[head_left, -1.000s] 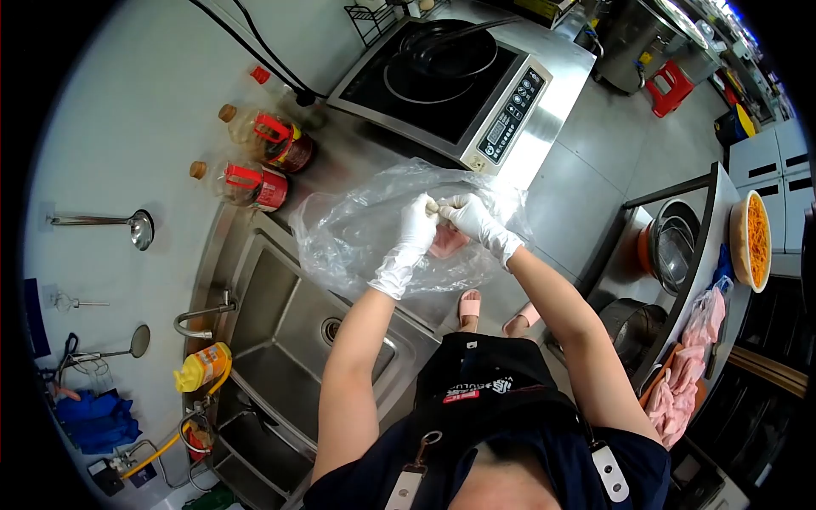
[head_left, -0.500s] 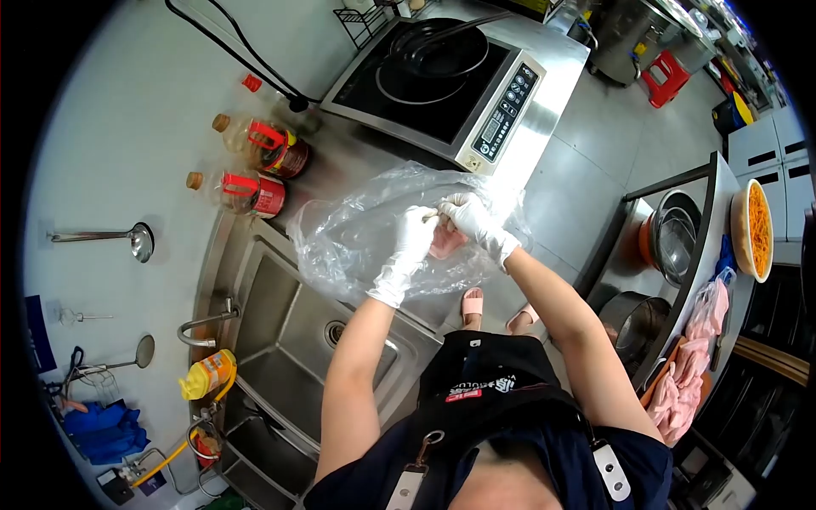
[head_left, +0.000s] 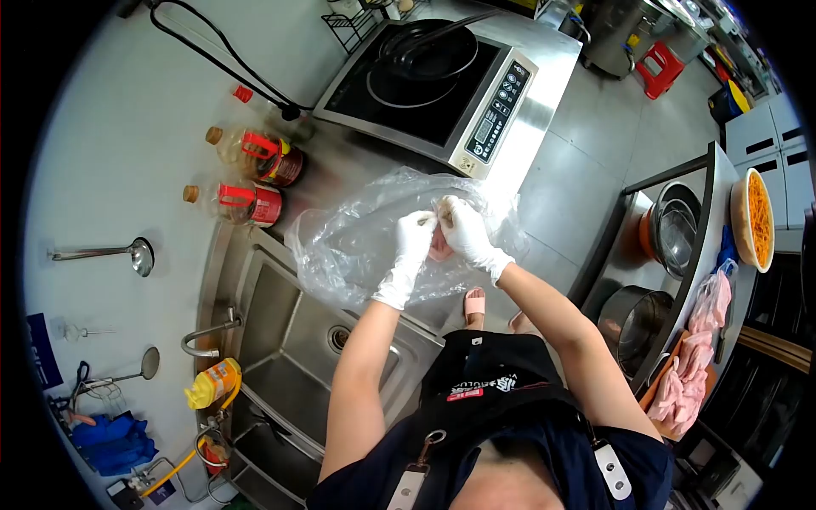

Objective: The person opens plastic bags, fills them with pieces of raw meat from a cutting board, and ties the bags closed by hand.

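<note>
A large clear plastic bag (head_left: 340, 242) lies spread over the steel counter beside the sink. Over its right part, my left hand (head_left: 414, 242) and my right hand (head_left: 465, 231), both in white gloves, are close together with a small gap between them. The fingers of each are pinched, and what they grip is too small to make out. A piece of pink meat (head_left: 440, 246) shows between and just below the hands, partly covered by the right one.
An induction cooker (head_left: 425, 93) holding a black pan stands beyond the bag. Bottles (head_left: 255, 204) line the wall at left, above the sink (head_left: 297, 340). On the right, a shelf (head_left: 718, 195) carries pink meat and a bowl (head_left: 752, 221) of orange shreds.
The two hands have moved slightly apart at the fingertips, and the right hand has turned more upright. The whole view has shifted a little.
</note>
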{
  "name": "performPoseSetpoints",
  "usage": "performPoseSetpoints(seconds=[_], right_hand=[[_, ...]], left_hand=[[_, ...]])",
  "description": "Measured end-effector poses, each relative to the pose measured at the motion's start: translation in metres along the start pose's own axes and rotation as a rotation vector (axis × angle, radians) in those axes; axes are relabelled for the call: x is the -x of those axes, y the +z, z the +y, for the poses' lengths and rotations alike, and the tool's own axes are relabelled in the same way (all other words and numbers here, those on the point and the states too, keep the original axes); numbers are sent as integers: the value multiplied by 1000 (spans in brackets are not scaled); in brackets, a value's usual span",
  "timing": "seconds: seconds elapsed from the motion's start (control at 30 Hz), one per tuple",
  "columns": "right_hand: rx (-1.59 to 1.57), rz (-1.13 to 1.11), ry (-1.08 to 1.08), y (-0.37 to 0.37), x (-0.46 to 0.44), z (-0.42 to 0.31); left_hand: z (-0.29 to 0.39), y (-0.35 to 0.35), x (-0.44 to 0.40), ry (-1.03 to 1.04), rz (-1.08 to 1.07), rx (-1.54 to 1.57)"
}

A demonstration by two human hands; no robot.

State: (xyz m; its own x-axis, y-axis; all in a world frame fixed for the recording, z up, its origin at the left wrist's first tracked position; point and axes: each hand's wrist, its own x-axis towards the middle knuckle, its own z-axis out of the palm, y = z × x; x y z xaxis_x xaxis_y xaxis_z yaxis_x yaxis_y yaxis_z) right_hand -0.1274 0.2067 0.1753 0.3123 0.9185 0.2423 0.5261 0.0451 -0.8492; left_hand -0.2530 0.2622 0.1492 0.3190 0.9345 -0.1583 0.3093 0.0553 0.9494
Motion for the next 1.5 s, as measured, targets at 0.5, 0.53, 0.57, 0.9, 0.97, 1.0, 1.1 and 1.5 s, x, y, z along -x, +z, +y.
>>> performPoseSetpoints(seconds=[0.5, 0.53, 0.57, 0.9, 0.97, 1.0, 1.1, 1.5], right_hand=[[-54, -42, -43, -6, -5, 7], [-70, -44, -37, -5, -5, 7], [-94, -58, -5, -5, -5, 6], [-52, 2, -167, -2, 3, -4], [-21, 3, -184, 0, 3, -3], [-7, -3, -186, 1, 2, -3], [9, -10, -192, 1, 3, -2], [43, 13, -157, 7, 5, 8]], left_hand=[[16, -23, -13, -42, -375, -39], [28, -30, -15, -141, -437, -18], [35, -35, -17, -240, -498, 4], [20, -41, -34, -380, -568, 122], [21, -40, -33, -379, -560, 88], [23, -39, -32, -379, -556, 70], [29, -35, -26, -424, -479, 90], [28, -21, -14, -443, -318, 73]])
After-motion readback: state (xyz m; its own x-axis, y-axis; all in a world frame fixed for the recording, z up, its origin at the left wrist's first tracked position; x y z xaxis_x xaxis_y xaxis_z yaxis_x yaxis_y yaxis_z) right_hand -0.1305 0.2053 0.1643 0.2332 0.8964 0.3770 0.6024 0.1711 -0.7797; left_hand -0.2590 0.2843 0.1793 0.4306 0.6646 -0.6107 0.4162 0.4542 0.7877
